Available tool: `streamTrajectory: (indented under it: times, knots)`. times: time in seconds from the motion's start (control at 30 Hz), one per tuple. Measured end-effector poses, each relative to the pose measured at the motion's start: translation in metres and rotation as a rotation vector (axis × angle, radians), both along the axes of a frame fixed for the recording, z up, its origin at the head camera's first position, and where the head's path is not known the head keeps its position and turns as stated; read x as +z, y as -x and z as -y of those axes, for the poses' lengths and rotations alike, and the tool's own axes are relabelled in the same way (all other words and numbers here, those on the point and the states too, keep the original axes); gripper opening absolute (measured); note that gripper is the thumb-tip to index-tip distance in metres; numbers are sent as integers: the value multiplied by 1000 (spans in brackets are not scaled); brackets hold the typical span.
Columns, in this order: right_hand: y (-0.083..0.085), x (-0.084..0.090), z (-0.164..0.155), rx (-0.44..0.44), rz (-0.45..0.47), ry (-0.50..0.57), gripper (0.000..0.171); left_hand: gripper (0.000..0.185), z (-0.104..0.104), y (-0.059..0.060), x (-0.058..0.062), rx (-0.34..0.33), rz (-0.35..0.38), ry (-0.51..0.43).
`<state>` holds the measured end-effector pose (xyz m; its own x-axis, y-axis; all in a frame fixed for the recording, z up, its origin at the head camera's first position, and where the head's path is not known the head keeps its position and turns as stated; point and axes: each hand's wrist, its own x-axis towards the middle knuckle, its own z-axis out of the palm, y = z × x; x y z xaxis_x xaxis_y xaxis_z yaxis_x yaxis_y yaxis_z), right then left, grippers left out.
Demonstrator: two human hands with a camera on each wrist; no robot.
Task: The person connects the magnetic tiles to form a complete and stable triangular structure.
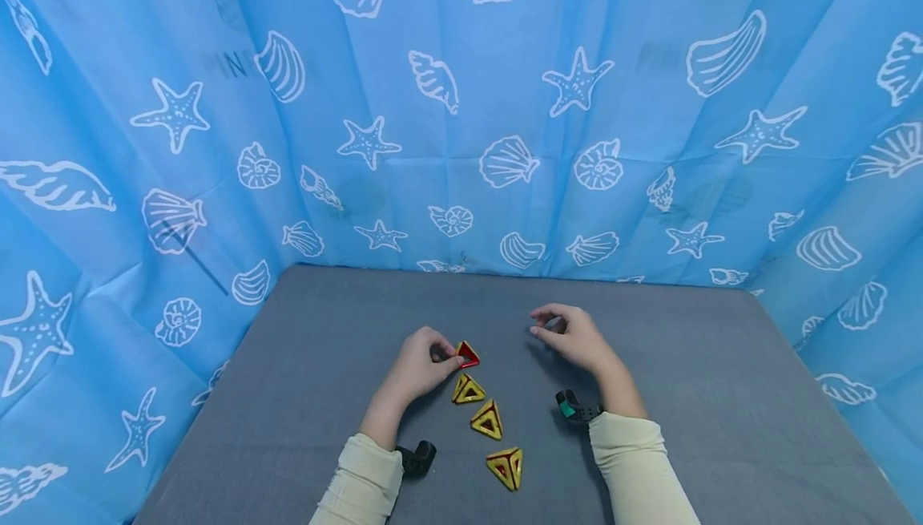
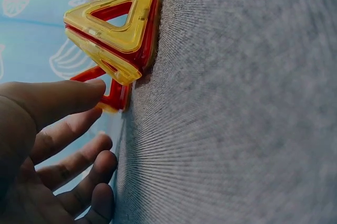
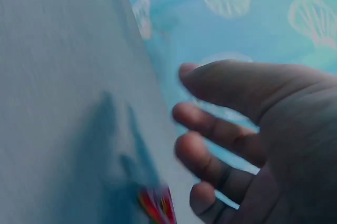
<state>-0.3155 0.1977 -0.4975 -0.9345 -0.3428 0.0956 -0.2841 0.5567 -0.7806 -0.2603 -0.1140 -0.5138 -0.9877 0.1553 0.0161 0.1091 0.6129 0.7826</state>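
I see the left hand pinching the red triangle on the grey table, heading a row of yellow triangles; right hand hovers nearby, fingers loosely curled, holding nothing.

Four triangle pieces, two hands

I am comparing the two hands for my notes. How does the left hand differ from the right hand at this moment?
The left hand touches a red triangle piece with thumb and fingertips; the right hand holds nothing. The left hand is next to the yellow pyramids; the right hand is further away, over bare grey table. Both have cream sleeves and wrist cameras.
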Motion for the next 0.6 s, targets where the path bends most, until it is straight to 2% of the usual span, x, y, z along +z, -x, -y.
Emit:
streamTrajectory:
  times: [0.27, 0.43, 0.6]
  knots:
    - [0, 0, -44, -139, 54, -105, 38, 12, 0, 1, 0, 0, -7, -25]
    - [-1, -2, -57, -163, 108, -187, 46, 10, 2, 2, -1, -14, 22, -66]
    - [-1, -5, -59, -167, 136, -217, 36, 13, 3, 3, -1, -31, 15, -77]
